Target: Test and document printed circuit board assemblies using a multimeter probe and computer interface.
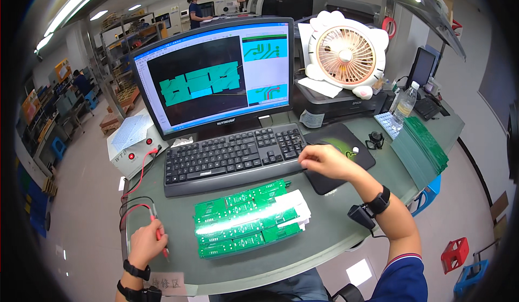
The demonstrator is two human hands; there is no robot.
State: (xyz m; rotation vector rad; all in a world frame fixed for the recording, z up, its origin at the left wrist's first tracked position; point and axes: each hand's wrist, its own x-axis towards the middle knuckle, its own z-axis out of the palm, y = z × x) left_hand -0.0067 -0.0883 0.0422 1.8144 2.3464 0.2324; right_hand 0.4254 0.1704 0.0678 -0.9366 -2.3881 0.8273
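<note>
At the lower left my left hand [147, 242] is closed around a red test probe [160, 233], whose lower end points down toward the bench. A red lead [141, 180] and a black lead [135, 198] trail near it. Bent fingers show on my right hand [327, 161], which is by the keyboard's right edge and the mouse pad; its fingertips are partly hidden. Between my arms lie several long green circuit boards [246, 221] in rows, with white sheets [296, 207] at their right end. Glare covers the middle row.
A black keyboard [232, 159] and a monitor [203, 121] with a green board drawing stand behind the boards. A white meter box [131, 159] is left; a mouse pad [351, 164], fan [346, 53], bottle [404, 107] and stacked green boards [419, 151] are right.
</note>
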